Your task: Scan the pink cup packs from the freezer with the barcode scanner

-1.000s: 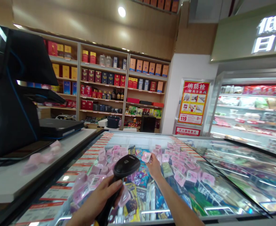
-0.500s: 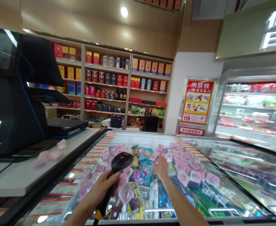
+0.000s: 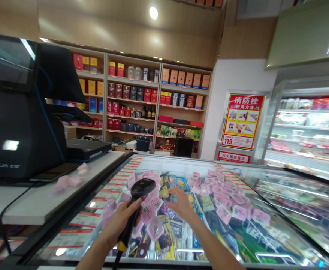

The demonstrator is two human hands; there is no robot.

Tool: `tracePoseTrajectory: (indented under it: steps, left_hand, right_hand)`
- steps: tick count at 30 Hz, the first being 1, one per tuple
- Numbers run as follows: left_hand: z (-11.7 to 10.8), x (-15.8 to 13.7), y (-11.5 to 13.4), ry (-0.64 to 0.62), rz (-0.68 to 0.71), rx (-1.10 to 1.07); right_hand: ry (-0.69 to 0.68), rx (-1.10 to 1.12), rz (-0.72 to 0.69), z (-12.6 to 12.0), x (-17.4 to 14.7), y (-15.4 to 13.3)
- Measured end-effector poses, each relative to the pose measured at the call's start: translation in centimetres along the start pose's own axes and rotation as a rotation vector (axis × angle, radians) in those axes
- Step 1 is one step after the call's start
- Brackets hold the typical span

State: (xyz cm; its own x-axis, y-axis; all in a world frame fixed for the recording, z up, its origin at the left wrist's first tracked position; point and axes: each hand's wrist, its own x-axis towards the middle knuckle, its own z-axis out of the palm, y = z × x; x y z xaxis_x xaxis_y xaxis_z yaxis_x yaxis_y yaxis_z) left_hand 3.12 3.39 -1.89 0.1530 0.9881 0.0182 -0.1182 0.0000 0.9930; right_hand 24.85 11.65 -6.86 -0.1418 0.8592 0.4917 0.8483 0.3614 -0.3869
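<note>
My left hand (image 3: 119, 221) is closed round the grip of a black barcode scanner (image 3: 138, 198), its head pointing up and away from me. Around the scanner lie pink translucent small packs (image 3: 155, 228), some with barcode labels. My right hand (image 3: 181, 204) hovers over the freezer's glass top, thumb and fingers apart, with nothing visible in it. To its right spreads a bigger group of similar pink packs (image 3: 223, 198). Colourful bagged goods (image 3: 167, 240) show through the glass beneath both hands.
A black checkout terminal (image 3: 26, 112) stands on a white counter (image 3: 21, 210) at left, beside a few loose pink packs (image 3: 69, 181). A second glass-topped freezer (image 3: 299, 198) adjoins on the right. Shelves of boxes (image 3: 130, 93) line the back wall.
My right hand has moved left, from the right-hand group of pink packs toward the scanner. The left hand keeps hold of the scanner. The view has shifted slightly left.
</note>
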Motion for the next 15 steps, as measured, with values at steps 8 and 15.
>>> tracePoseTrajectory:
  steps: [8, 15]
  left_hand:
    - [-0.4, -0.8, 0.4, -0.007, 0.023, 0.022]
    - [-0.6, -0.7, 0.1, -0.03, 0.011, 0.022]
  right_hand:
    - [-0.236, 0.048, -0.024, 1.7, 0.0, -2.2]
    - [-0.166, 0.01, -0.032, 2.9, 0.0, -2.6]
